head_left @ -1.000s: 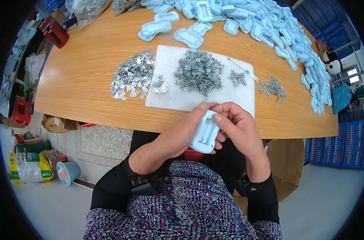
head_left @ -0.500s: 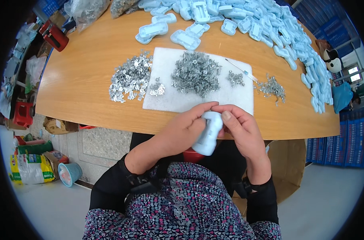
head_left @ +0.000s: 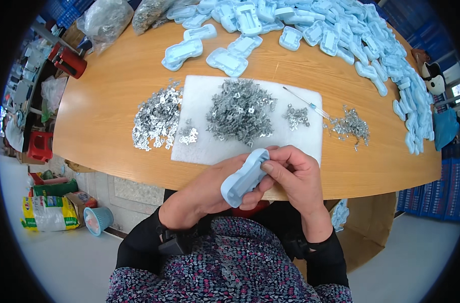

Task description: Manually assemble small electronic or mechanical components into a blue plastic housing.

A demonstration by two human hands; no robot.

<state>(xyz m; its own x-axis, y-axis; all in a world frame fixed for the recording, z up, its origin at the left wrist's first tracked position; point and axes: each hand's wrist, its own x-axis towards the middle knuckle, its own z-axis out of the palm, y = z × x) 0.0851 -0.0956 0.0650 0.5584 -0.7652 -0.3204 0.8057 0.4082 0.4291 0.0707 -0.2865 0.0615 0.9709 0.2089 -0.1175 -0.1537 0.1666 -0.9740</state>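
A light blue plastic shell (head_left: 244,178) is tilted between my two hands at the table's front edge, its hollow side showing. My left hand (head_left: 212,184) is wrapped round it from beneath and behind, with fingertips showing below it. My right hand (head_left: 299,179) grips its far right end, the thumb pressing on the rim. Beyond them lies a white foam pad (head_left: 192,96), bearing a large pile of small metal clips (head_left: 240,113), a small cluster of shiny metal pieces (head_left: 188,135) and a cluster of small metal parts (head_left: 296,116). A thin screwdriver-like tool (head_left: 310,104) crosses the pad's right edge.
Loose shiny metal pieces (head_left: 158,118) lie left of the pad, and small metal parts (head_left: 353,126) lie right. Blue shells (head_left: 336,35) are heaped along the far and right side. Plastic bags (head_left: 106,22) stand far left. A cardboard box (head_left: 369,227) holding shells sits below the table.
The shell has been turned over so that its hollow inside shows, and it leans the other way. My left hand has shifted beneath it. The whole view has shifted slightly.
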